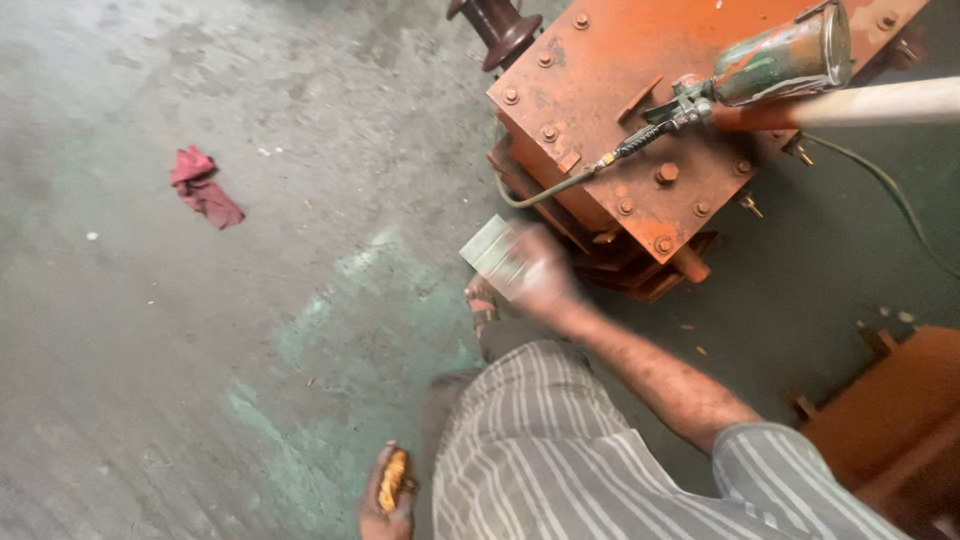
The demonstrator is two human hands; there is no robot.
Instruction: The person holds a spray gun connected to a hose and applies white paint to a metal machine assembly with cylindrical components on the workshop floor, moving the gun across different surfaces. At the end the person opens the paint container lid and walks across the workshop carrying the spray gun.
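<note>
One hand (545, 275), blurred, grips a small grey pad (490, 252) just beside the orange bolted box (620, 110) on the floor (200, 350), seemingly about to rub its side, needing firm contact; the other hand is unseen.

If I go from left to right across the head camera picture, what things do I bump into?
Crumpled red rag on the floor → blurred hand gripping a pale flat object → orange bolted metal box → green-stained spray gun can.
</note>
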